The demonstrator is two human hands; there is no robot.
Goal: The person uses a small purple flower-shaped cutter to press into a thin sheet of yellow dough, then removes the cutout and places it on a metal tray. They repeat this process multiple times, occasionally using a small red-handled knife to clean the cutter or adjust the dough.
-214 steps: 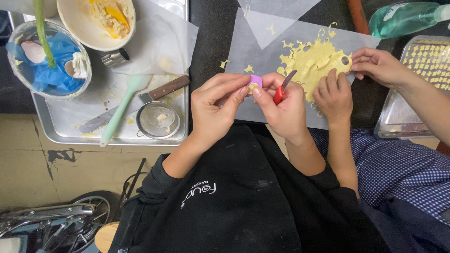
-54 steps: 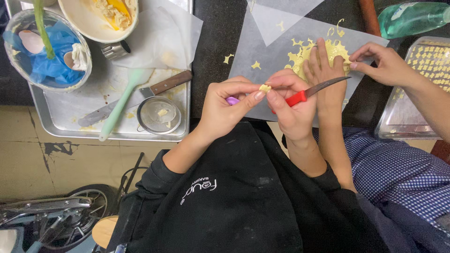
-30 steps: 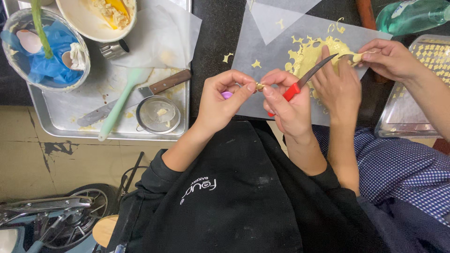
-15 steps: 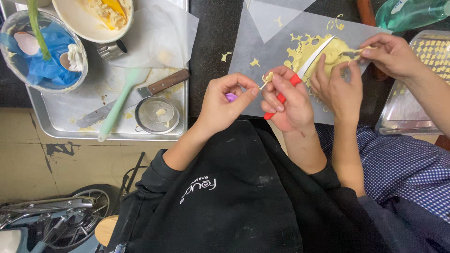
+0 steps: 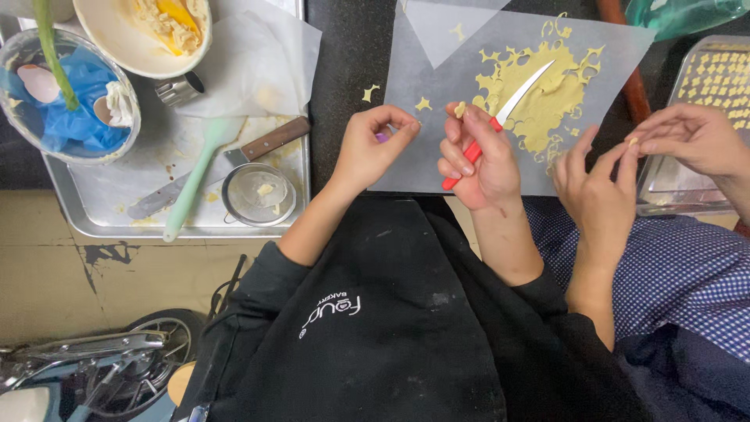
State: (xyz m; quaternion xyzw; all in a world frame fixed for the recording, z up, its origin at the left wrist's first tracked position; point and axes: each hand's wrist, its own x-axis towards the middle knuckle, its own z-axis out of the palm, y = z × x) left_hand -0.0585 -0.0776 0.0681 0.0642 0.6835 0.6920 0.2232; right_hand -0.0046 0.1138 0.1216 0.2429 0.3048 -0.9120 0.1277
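Observation:
My left hand (image 5: 373, 150) pinches a small purple cutter (image 5: 381, 137) between thumb and fingers, above the near edge of a parchment sheet (image 5: 426, 160). My right hand (image 5: 478, 160) grips a red-handled knife (image 5: 500, 121) whose white blade points up over the thin yellow dough (image 5: 539, 105). A tiny dough piece (image 5: 459, 109) sticks to my right fingertip. The two hands are a little apart. Beside me, a co-worker's two hands (image 5: 605, 184) (image 5: 691, 139) pinch a small dough bit near the right tray.
Left, a metal tray (image 5: 94, 215) holds a green spatula (image 5: 191, 187), a palette knife (image 5: 262, 144), a small metal cup (image 5: 258, 195), a glass bowl with blue cloth (image 5: 70, 98) and a cream bowl (image 5: 144, 35). Far right, a tray of cut dough shapes (image 5: 719, 74).
My hands have drawn apart; the knife now points up over the dough. The co-worker's hands have left the dough sheet and moved right, toward the tray of cut shapes.

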